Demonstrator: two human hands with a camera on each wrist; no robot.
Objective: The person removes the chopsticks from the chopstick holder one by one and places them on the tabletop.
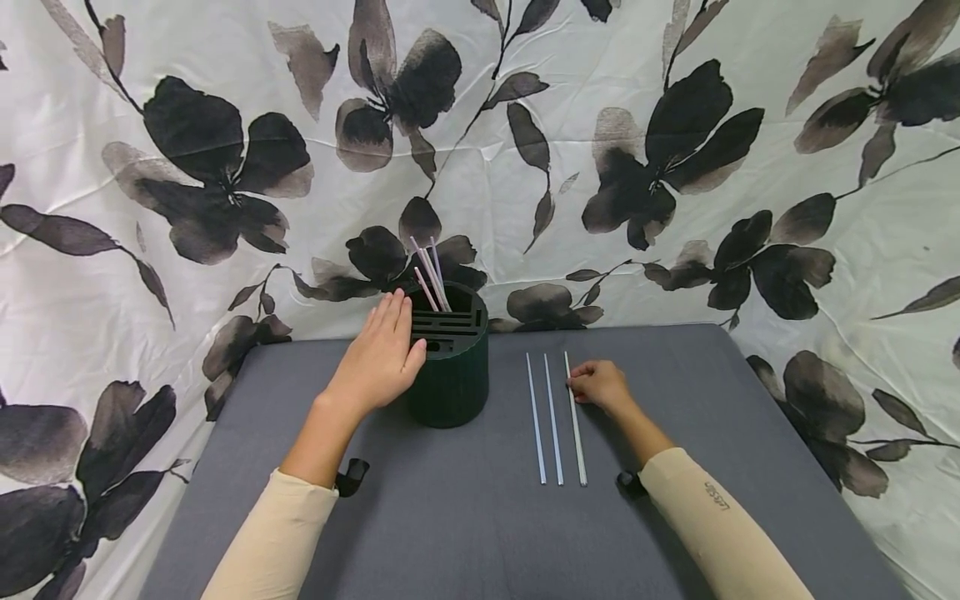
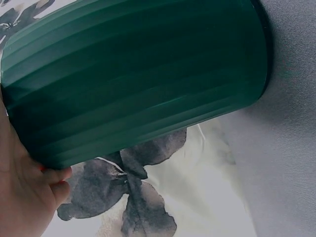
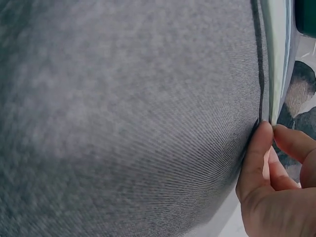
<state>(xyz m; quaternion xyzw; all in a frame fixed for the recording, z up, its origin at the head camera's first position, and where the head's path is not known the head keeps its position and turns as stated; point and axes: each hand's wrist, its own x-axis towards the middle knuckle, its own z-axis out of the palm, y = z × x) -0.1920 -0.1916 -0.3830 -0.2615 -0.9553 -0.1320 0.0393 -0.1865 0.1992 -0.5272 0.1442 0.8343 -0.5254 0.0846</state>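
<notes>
A dark green ribbed organizer [image 1: 448, 387] stands upright near the table's back edge, with several pinkish and lilac straws [image 1: 431, 279] leaning inside. My left hand [image 1: 381, 354] rests against its upper left rim, fingers extended and thumb at the front. In the left wrist view, the organizer's wall [image 2: 138, 74] fills the upper area and fingertips touch its rim. To the right, my right hand [image 1: 600, 385] pinches a thin white straw [image 1: 576, 433] between thumb and finger; its near end looks low over the table. Two bluish straws [image 1: 536, 425] lie roughly parallel to its left.
A grey cloth-covered table [image 1: 465, 517] lies under everything. Behind it hangs a white curtain [image 1: 525, 50] with dark printed flowers. A black wrist strap [image 1: 352, 477] shows at the left forearm and another [image 1: 630, 483] at the right.
</notes>
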